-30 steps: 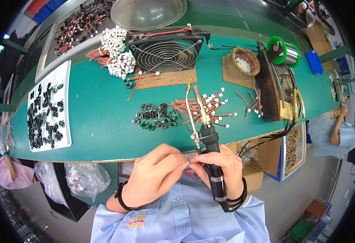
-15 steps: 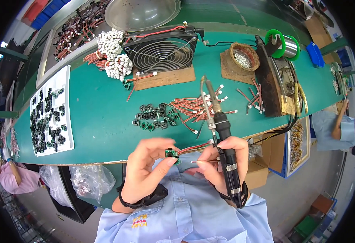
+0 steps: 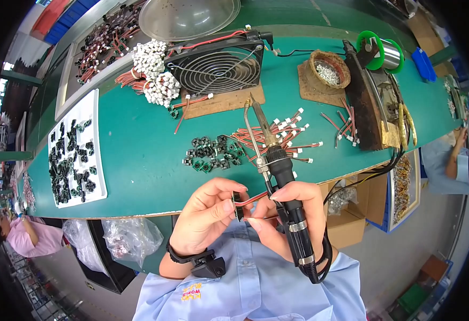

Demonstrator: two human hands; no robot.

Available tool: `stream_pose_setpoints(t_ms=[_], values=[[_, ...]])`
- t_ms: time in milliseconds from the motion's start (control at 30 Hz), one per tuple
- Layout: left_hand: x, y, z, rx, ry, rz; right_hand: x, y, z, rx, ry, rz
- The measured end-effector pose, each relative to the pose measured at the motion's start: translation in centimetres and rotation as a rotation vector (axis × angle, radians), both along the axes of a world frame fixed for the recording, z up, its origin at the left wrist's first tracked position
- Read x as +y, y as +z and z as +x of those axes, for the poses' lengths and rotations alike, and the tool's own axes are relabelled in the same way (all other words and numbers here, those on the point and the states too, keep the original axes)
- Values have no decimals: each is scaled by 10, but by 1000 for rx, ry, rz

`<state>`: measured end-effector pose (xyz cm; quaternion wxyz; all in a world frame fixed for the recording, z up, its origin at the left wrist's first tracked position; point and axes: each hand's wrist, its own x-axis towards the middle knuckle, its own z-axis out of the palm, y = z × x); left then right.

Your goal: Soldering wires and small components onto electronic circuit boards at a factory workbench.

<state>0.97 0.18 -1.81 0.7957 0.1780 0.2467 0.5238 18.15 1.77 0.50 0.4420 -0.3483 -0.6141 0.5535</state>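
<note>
My left hand (image 3: 201, 219) pinches a small green circuit board (image 3: 237, 206) by its edges, turned nearly edge-on. Red wires (image 3: 257, 198) run from the board to my right hand (image 3: 299, 216), whose thumb and fingertips are close beside it. That same hand grips a black soldering iron (image 3: 281, 167) with a metal feed tube along its side; its tip points up and away over the bench. Just beyond my hands lie a cluster of small black-and-green boards (image 3: 210, 152) and a pile of red-and-black wire leads (image 3: 277, 134) with white connectors.
A black fan (image 3: 216, 69) stands on a brown board at the back, beside bundled white connectors (image 3: 162, 88). A white tray (image 3: 98, 160) of parts lies left. Farther right are a round bowl (image 3: 344, 67), a dark iron stand (image 3: 360, 101) and a green solder spool (image 3: 373, 51).
My left hand has turned the board from facing up to nearly edge-on and moved slightly right. My right fingertips have come closer to it. The iron's tip has swung left.
</note>
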Motion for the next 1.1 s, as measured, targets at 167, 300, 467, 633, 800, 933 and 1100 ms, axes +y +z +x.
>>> stream_pose_setpoints(t_ms=[167,300,467,633,800,933,1100], values=[[-2,-1,1,-26,-4,-37,0,0,-1,53,29,-9],[-2,-5,1,-54,-9,-16,0,2,-2,34,24,39],[-3,-5,3,-42,0,-10,0,2,-3,90,22,29],[-2,-5,2,-76,-27,-6,0,3,-1,44,3,72],[-2,-3,4,-77,-23,-5,1,3,0,37,-19,93],[-2,-4,4,-76,-25,-4,2,2,-1,34,-45,120],[-2,-1,5,-40,-10,-11,5,4,0,2,-61,152]])
